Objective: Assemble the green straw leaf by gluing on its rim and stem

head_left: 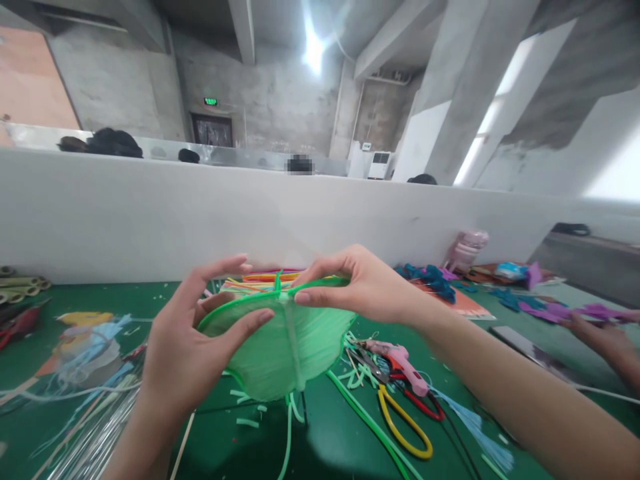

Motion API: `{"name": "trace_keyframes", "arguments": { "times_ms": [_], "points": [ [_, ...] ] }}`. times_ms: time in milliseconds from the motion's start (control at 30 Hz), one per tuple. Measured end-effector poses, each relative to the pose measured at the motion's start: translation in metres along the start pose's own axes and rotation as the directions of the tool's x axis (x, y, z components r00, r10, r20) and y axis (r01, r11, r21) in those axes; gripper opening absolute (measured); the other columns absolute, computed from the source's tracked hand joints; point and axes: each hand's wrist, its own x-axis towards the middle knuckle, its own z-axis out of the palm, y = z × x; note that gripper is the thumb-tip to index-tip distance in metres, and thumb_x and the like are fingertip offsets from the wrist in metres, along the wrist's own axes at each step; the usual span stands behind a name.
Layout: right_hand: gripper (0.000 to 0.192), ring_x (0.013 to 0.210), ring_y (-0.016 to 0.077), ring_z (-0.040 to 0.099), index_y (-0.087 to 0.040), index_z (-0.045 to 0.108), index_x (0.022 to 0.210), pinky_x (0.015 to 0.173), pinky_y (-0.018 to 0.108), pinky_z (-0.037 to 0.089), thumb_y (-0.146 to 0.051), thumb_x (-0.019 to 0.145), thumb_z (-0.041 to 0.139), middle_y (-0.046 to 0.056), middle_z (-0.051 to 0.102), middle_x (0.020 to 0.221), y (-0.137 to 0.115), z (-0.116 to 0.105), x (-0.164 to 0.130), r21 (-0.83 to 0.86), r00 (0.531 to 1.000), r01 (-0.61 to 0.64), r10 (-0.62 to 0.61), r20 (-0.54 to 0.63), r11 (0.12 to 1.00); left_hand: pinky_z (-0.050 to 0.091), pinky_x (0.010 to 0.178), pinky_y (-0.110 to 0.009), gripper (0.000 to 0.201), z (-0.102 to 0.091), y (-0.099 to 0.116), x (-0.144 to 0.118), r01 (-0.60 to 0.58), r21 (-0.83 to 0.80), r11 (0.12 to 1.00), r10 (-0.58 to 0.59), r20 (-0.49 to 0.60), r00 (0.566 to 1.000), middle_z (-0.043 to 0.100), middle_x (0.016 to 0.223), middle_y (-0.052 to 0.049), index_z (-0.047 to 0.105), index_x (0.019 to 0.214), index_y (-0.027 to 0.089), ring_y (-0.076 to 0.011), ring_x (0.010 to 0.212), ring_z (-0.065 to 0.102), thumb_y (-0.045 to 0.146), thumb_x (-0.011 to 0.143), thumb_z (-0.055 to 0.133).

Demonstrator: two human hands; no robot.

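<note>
Both my hands hold a round green fan-like piece (280, 343) with a green wire rim and a pale centre rib, raised above the green table (330, 447). My left hand (190, 340) grips its left edge, thumb on the face and fingers behind. My right hand (363, 283) pinches the top rim near the rib with its fingertips. Green strips hang loose below the piece.
A pink glue gun (400, 363) and yellow-handled scissors (400, 420) lie right of the piece, among green offcuts. Coloured sticks (260, 279) lie behind it. Another person's hand (603, 337) with purple material works at the far right. A white partition wall (150, 213) bounds the table.
</note>
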Motion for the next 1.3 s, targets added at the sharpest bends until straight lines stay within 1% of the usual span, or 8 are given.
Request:
{"name": "trace_keyframes", "arguments": {
  "times_ms": [233,467,600,733,900,1000,1167,1300],
  "points": [
    [0.031,0.090,0.0221,0.072,-0.024,0.081,0.097,0.081,0.033,0.053,-0.049,0.079,0.078,0.001,0.080,0.092,-0.005,-0.010,-0.004,-0.054,0.999,0.019,-0.017,0.033,0.998,0.060,0.095,-0.037,0.051,0.006,0.002,-0.001,0.026,-0.034,0.999,-0.026,-0.012,1.000,0.072,0.121,0.002,0.064,0.121,0.035,-0.0213,0.110,0.069,0.039,0.074,0.082],
    [0.025,0.085,0.0210,0.071,-0.021,0.077,0.082,0.079,0.034,0.053,-0.046,0.079,0.077,0.003,0.079,0.087,-0.006,-0.009,-0.002,-0.015,1.000,-0.028,0.028,-0.010,0.999,0.059,0.096,-0.035,0.049,0.011,0.005,-0.004,0.033,-0.054,0.998,-0.035,-0.028,0.999,0.073,0.120,0.003,0.065,0.119,0.036,-0.0216,0.116,0.067,0.036,0.073,0.082],
    [0.025,0.081,0.0171,0.070,-0.021,0.074,0.082,0.075,0.030,0.052,-0.045,0.076,0.081,0.001,0.078,0.086,0.000,-0.011,-0.003,0.131,0.995,-0.092,0.086,0.053,0.987,0.062,0.089,-0.033,0.050,0.013,0.006,-0.003,0.061,-0.104,0.993,-0.065,-0.027,0.998,0.073,0.118,0.002,0.065,0.120,0.034,-0.0190,0.099,0.072,0.035,0.073,0.083],
    [0.025,0.077,0.0153,0.070,-0.020,0.072,0.086,0.071,0.028,0.051,-0.040,0.075,0.082,0.001,0.079,0.085,0.006,-0.013,-0.008,0.198,0.992,-0.121,0.115,0.045,0.973,0.063,0.076,-0.025,0.050,0.015,-0.002,0.000,0.107,-0.218,0.970,-0.113,-0.013,0.994,0.071,0.121,0.000,0.065,0.121,0.032,-0.0150,0.087,0.073,0.033,0.074,0.082],
    [0.037,0.092,0.0190,0.071,-0.022,0.074,0.112,0.080,0.030,0.052,-0.043,0.081,0.077,0.003,0.080,0.101,0.004,-0.016,-0.011,0.055,0.995,-0.103,0.102,0.021,0.993,0.062,0.073,-0.022,0.052,0.018,-0.016,0.004,0.078,-0.246,0.966,-0.074,0.026,0.997,0.073,0.113,0.000,0.066,0.121,0.030,-0.0145,0.087,0.073,0.033,0.073,0.084],
    [0.032,0.086,0.0183,0.069,-0.021,0.079,0.103,0.076,0.029,0.050,-0.046,0.083,0.075,0.002,0.080,0.095,0.003,-0.016,-0.008,-0.030,0.997,-0.072,0.072,0.011,0.997,0.061,0.074,-0.019,0.051,0.021,-0.017,0.003,0.060,-0.221,0.973,-0.059,0.011,0.998,0.074,0.111,0.001,0.066,0.121,0.030,-0.0132,0.089,0.072,0.033,0.073,0.084],
    [0.029,0.062,0.0127,0.059,-0.017,0.080,0.089,0.057,0.026,0.042,-0.044,0.082,0.074,0.001,0.074,0.073,0.001,-0.017,-0.005,-0.080,0.995,-0.096,0.096,-0.010,0.992,0.060,0.075,-0.017,0.051,0.024,-0.011,0.000,0.024,-0.207,0.978,-0.026,-0.006,1.000,0.074,0.112,0.003,0.066,0.120,0.032,-0.0109,0.087,0.072,0.029,0.073,0.084],
    [0.026,0.067,0.0123,0.061,-0.019,0.081,0.094,0.060,0.024,0.044,-0.041,0.083,0.074,0.000,0.075,0.076,-0.011,-0.019,-0.004,-0.125,0.997,-0.071,0.075,0.030,0.990,0.058,0.075,-0.014,0.049,0.026,-0.010,-0.003,0.033,-0.271,0.962,-0.034,0.001,0.999,0.073,0.112,0.004,0.067,0.119,0.034,-0.0095,0.090,0.072,0.028,0.074,0.084]
  ]
}}
